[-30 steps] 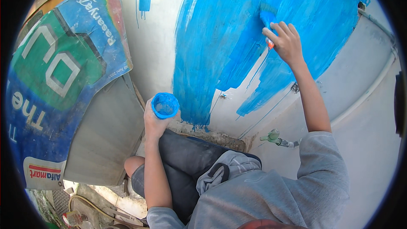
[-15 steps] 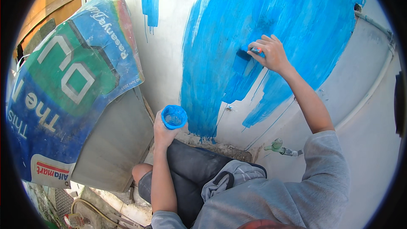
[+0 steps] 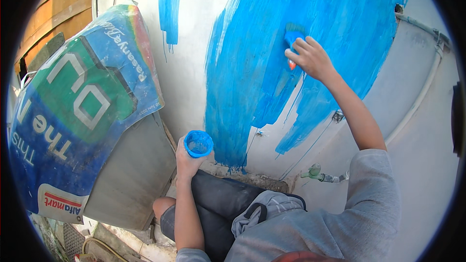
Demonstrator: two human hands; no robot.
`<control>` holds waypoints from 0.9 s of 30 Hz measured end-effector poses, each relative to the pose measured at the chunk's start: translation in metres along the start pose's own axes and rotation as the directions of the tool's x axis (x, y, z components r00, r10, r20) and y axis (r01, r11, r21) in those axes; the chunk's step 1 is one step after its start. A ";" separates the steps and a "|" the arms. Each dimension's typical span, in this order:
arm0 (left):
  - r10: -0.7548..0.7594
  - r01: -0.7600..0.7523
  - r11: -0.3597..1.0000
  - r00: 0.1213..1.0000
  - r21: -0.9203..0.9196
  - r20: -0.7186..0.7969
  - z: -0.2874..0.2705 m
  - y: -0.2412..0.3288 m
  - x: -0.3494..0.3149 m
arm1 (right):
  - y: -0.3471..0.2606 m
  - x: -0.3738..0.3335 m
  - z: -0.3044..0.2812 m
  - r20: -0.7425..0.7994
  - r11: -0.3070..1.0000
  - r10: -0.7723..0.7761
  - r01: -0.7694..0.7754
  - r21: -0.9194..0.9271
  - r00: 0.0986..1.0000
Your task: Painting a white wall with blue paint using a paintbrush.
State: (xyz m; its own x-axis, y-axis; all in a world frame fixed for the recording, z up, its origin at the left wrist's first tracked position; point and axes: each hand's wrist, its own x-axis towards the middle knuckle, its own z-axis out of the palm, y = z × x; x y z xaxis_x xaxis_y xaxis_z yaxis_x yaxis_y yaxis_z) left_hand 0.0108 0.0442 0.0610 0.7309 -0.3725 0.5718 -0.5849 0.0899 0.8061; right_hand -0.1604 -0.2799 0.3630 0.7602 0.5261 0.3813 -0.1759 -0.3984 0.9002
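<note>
A: Two hands in view, both the person's own. Right hand: fingers curled shut around one paintbrush, bristle end pressed to the wall, high up inside the large blue patch.

B: Left hand?

A: Left hand wraps one small blue cup, fingers closed about its side, mouth upward, blue paint inside. Held low, near the bottom edge of the wall, just left of the large patch's lower tip.

B: Patches counted?

A: Two. The large one runs from the top edge of the wall down to its foot; one narrow blue streak sits apart, toward the wall's upper left.

B: Other items?

A: One printed banner draped over one grey panel, leaning at the wall's left edge. One pipe runs down the wall's right side; one tap at its foot. Person crouches, one grey sweater, dark shorts.
</note>
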 end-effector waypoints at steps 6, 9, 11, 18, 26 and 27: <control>0.041 -0.041 0.999 0.999 -0.026 -0.001 0.002 -0.001 0.000 | -0.110 -0.040 0.004 0.214 0.878 0.015 -0.115 0.464 0.977; 0.042 -0.042 0.999 0.999 -0.011 -0.013 0.001 -0.002 0.001 | -0.094 -0.046 0.014 0.283 0.810 0.105 -0.247 0.531 0.953; 0.048 -0.048 0.999 0.999 -0.011 -0.017 0.002 -0.006 0.000 | -0.065 -0.049 0.015 0.260 0.849 0.126 -0.240 0.471 0.957; 0.008 -0.008 0.999 1.000 -0.041 -0.006 -0.010 0.007 -0.008 | 0.086 -0.009 -0.051 -0.283 0.809 0.588 -0.555 0.193 0.758; 0.085 -0.085 0.996 0.996 0.016 -0.022 -0.004 0.012 -0.005 | 0.154 0.023 -0.054 -0.415 0.869 0.415 -0.487 -0.082 0.810; 0.054 -0.055 0.998 0.998 -0.029 -0.020 -0.002 0.009 -0.003 | 0.140 0.024 -0.046 -0.372 0.898 0.367 -0.429 -0.096 0.852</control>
State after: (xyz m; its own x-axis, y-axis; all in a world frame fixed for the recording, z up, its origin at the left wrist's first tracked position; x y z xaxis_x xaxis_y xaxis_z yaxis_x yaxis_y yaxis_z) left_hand 0.0039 0.0483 0.0672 0.7050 -0.3488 0.6175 -0.6135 0.1368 0.7777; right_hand -0.1955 -0.2884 0.5085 0.3505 0.5821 0.7337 -0.5441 -0.5111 0.6654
